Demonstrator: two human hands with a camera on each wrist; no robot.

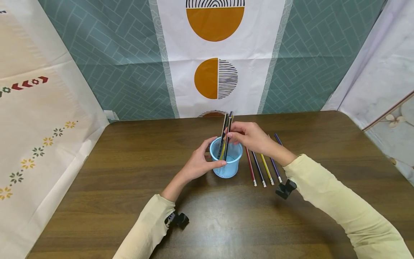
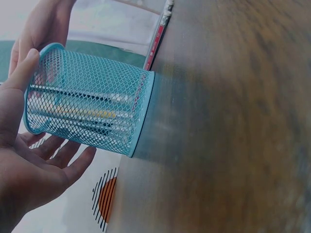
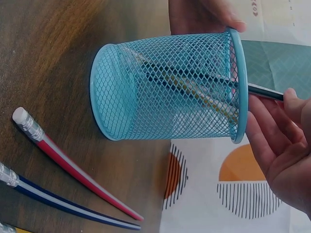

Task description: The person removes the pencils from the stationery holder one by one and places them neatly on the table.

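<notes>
Cup: the blue mesh cup (image 1: pixel 227 172) stands upright on the table (image 1: pixel 136 172), between the two hands; it is probably light, stiff and easily tipped, best steadied around the rim or upper wall.
Held pencil: this dark pencil (image 3: pixel 265 92) slants into the cup, its upper part above the rim; likely light, rigid and a little slippery, best pinched high on the shaft.
Other pencils in the cup: a few, one yellow (image 3: pixel 192 92), lean inside.
Left hand: (image 1: pixel 199 162) partly curled around the cup, thumb at the near rim, fingers spread on the other side.
Right hand: (image 1: pixel 251 136) nearly closed above the rim, thumb and fingers pinching the dark pencil.
Loose pencils: four, including a red one (image 1: pixel 250 167), lie side by side right of the cup, partly beneath the right forearm.
</notes>
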